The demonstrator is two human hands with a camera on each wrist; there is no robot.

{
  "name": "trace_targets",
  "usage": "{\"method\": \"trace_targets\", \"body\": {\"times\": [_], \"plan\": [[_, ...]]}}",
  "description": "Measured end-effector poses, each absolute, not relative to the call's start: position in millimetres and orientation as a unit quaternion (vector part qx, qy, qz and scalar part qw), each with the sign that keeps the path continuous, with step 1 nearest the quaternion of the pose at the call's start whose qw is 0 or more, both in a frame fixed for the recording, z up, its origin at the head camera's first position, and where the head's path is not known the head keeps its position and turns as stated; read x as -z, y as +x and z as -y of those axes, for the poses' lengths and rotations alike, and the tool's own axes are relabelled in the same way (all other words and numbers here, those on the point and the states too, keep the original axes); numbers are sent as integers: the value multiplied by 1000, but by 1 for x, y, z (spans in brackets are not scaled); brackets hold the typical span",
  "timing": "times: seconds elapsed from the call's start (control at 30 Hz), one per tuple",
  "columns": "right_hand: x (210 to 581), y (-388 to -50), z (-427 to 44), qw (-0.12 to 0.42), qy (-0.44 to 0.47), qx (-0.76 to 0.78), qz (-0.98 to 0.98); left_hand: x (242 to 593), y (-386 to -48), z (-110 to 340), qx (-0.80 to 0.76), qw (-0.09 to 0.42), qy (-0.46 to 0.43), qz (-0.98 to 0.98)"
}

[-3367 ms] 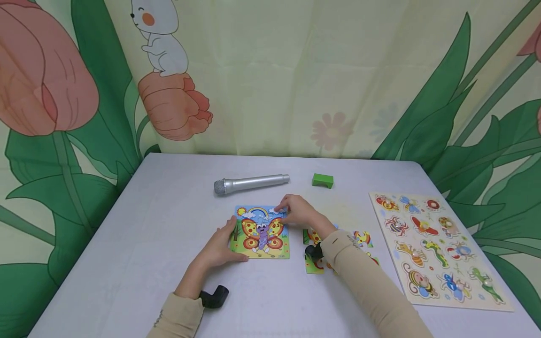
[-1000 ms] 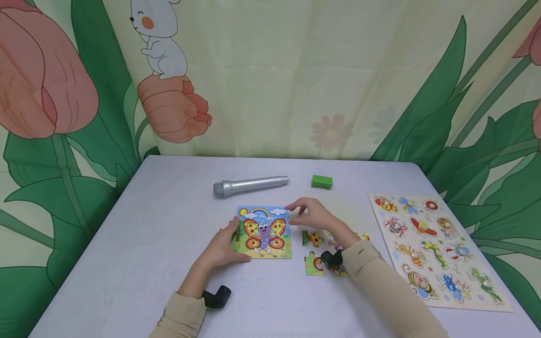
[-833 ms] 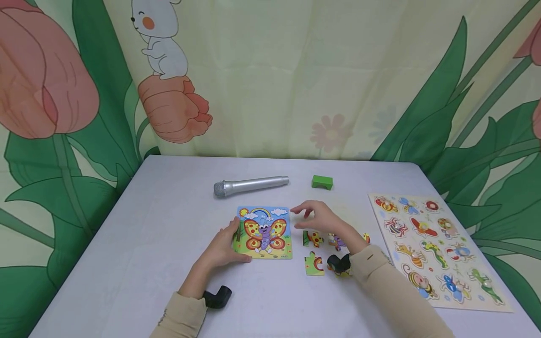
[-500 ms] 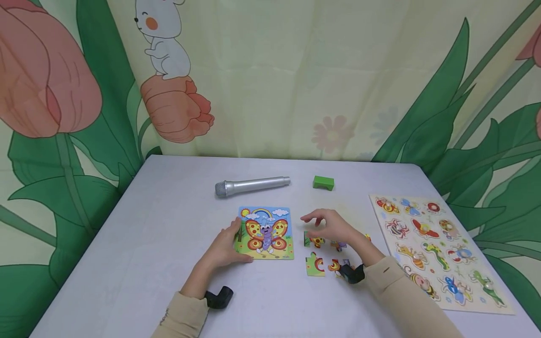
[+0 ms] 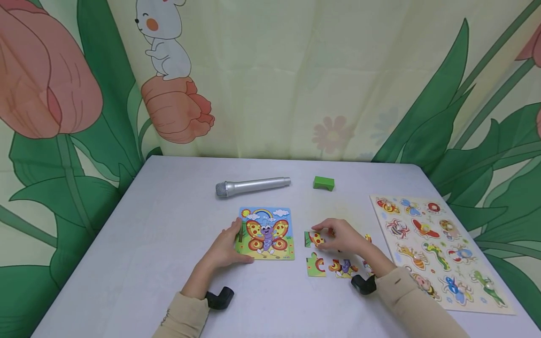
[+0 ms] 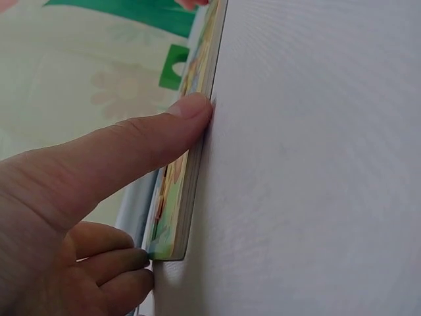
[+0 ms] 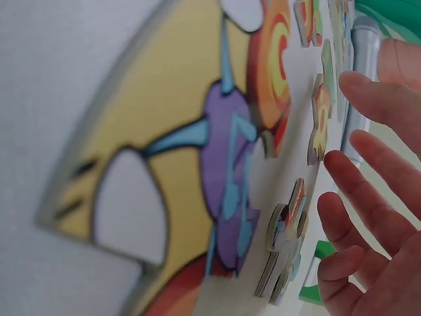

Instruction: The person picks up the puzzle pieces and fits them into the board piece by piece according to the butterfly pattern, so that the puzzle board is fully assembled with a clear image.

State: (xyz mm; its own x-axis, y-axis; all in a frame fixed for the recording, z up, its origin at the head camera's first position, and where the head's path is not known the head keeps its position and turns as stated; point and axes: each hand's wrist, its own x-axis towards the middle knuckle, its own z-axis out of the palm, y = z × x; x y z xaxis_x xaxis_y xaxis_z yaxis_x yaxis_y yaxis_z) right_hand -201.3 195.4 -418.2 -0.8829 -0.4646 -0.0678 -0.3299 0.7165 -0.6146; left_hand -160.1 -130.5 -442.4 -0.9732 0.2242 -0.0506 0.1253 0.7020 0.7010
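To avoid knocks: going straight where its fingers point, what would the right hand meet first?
The right hand would probably meet the loose puzzle piece just ahead, then the butterfly puzzle; height is unclear.

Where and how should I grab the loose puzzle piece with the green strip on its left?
From above, probably by pinching its far and near edges: the puzzle piece lies flat and thin on the table, with bare cloth showing beyond both edges, and the right hand is right at it.

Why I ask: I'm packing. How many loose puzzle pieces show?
6: far left piece, far middle piece, far right piece, near left piece, near middle piece, near right piece. The right hand may hide more.
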Motion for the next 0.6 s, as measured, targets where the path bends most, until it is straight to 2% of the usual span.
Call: {"method": "trace_targets", "body": {"times": [0.23,0.6], "plan": [[419,-199,-192,112,-191,280,-934,443,-161,131,-372,65,93,-921],[420,-198,-190,103,-199,261,-939,441,-160,132,-374,64,104,-920]]}}
